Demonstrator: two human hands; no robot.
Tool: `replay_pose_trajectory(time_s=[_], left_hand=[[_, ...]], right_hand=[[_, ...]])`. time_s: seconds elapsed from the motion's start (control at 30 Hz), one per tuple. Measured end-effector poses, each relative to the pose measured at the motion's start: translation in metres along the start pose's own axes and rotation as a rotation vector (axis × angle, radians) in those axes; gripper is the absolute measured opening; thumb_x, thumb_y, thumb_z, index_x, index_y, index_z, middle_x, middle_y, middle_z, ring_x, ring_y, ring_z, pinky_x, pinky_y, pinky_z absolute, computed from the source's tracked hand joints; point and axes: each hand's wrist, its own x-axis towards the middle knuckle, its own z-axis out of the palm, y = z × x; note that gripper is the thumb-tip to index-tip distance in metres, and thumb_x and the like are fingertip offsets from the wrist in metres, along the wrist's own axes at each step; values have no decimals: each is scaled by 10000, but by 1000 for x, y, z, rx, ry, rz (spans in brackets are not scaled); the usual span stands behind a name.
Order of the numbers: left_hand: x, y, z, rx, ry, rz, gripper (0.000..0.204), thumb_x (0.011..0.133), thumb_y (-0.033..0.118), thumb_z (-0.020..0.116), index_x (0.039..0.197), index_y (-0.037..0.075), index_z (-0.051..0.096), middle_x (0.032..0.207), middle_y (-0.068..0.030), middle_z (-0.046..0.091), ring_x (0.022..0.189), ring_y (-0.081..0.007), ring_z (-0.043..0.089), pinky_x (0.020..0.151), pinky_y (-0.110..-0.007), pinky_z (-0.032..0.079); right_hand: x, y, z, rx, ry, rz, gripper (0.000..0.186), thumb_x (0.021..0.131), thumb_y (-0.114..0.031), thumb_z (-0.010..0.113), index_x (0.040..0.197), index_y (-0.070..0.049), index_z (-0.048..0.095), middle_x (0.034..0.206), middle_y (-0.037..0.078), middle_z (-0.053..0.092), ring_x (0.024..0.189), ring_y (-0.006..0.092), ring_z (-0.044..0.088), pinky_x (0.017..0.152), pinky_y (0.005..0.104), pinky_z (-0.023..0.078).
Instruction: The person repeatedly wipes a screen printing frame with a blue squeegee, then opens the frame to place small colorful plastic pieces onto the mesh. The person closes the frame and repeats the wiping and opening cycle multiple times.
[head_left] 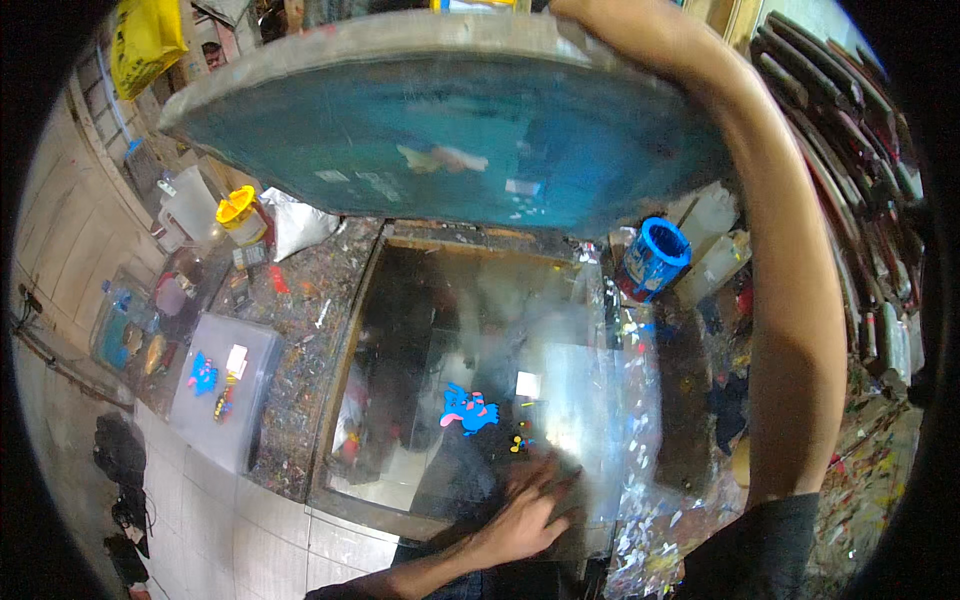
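My right arm reaches up to the raised silk-screen frame [440, 130], a teal mesh in a worn pale border, tilted up at the back. My right hand [580, 12] is on its upper edge, partly cut off by the picture's rim. Below lies a dark glass printing bed [400, 310] in a wooden surround. A clear plastic sheet [590, 380] appears to lie on it, with a blue and pink cartoon animal print [470, 410], a white patch and small yellow marks. My left hand [525, 525] is over the near edge, fingers apart, fingertips at the sheet or just above it.
A stack of printed clear sheets [225, 390] lies to the left. Beyond it stand a yellow-rimmed paint tub [240, 215] and a silvery bag [300, 225]. A blue paint pot [657, 260] and plastic jugs [715, 265] stand right. Stacked frames [840, 150] line the far right.
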Motion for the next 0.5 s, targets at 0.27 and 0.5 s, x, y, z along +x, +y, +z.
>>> replay_pose_trajectory(time_s=[0.27, 0.5], left_hand=[[-58, 31, -188, 1070, 1186, 123, 852, 694, 258, 893, 1475, 141, 576, 1543, -210, 494, 1510, -442, 345, 1224, -699, 150], [-114, -54, -141, 887, 348, 20, 489, 719, 356, 888, 1057, 86, 661, 1014, -114, 625, 1032, -325, 602, 931, -477, 422]], right_hand=[[-193, -38, 85, 57, 270, -181, 501, 974, -475, 643, 750, -29, 596, 711, 235, 638, 697, 444, 664, 663, 543, 523], [-316, -33, 218, 210, -667, -128, 294, 987, -307, 652, 1155, -72, 598, 925, 247, 719, 844, 482, 707, 740, 588, 564]])
